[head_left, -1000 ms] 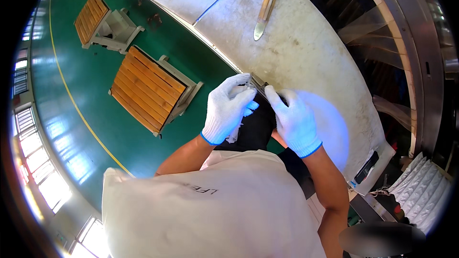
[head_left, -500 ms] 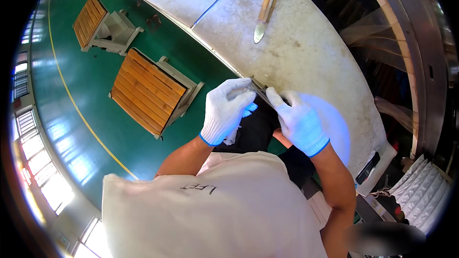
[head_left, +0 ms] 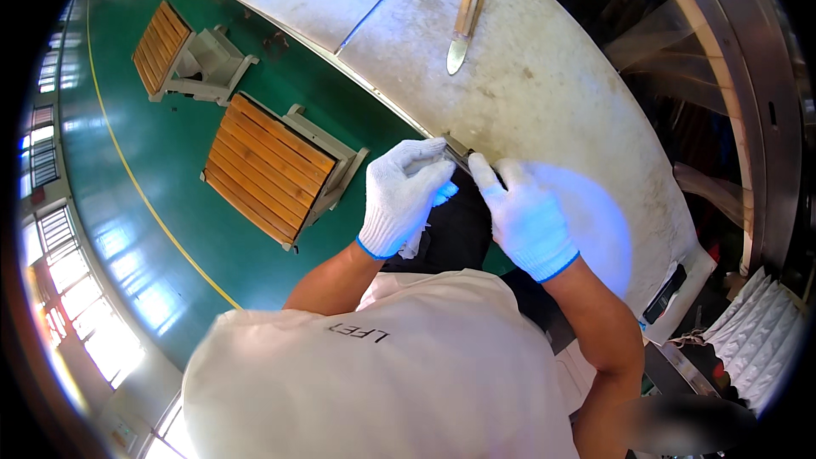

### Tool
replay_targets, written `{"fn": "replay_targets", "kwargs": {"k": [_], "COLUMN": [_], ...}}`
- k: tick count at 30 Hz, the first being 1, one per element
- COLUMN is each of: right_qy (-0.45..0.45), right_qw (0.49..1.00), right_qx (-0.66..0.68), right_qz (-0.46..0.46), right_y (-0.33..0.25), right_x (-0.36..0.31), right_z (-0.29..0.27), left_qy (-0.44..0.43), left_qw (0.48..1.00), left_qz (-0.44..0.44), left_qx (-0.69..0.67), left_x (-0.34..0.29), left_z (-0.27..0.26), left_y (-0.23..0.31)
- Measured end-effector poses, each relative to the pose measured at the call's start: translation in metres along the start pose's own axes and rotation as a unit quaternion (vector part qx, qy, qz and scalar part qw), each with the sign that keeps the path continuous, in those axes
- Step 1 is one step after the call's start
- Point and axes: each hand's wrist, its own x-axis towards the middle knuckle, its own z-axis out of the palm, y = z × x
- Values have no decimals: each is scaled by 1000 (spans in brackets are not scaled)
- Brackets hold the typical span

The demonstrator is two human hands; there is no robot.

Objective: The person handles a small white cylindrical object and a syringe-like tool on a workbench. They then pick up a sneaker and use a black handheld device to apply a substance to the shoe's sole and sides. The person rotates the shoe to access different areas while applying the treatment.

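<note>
While the gloved left hand (head_left: 405, 191) pinches a thin metal piece (head_left: 459, 153) by the pale surface's (head_left: 544, 93) edge, the gloved right hand (head_left: 529, 219) meets its other end; how closed that grip is, I cannot tell. Farther along lies a wooden-handled blade (head_left: 457, 54); slatted stands (head_left: 270, 170) occupy the green floor (head_left: 174, 174).

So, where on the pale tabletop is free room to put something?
Bare tabletop lies between the wooden-handled tools and the right hand, and between that hand and the black device. Crowded: the edge by the left hand and metal piece.
</note>
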Motion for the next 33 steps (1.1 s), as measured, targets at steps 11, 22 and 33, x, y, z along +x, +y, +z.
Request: {"fn": "replay_targets", "kwargs": {"k": [11,22,33], "right_qy": [23,23,95], "right_qw": [993,998,941], "right_qx": [-116,31,194], "right_qz": [16,44,262], "right_y": [-16,-11,52], "right_x": [-1,5,-17], "right_z": [8,0,-13], "left_qy": [10,-20,-57], "left_qw": [999,999,984], "left_qz": [25,-3,-46], "left_qx": [45,-29,-160], "left_x": [3,-3,-30], "left_z": [0,-5,-15], "left_y": [-1,-5,5]}}
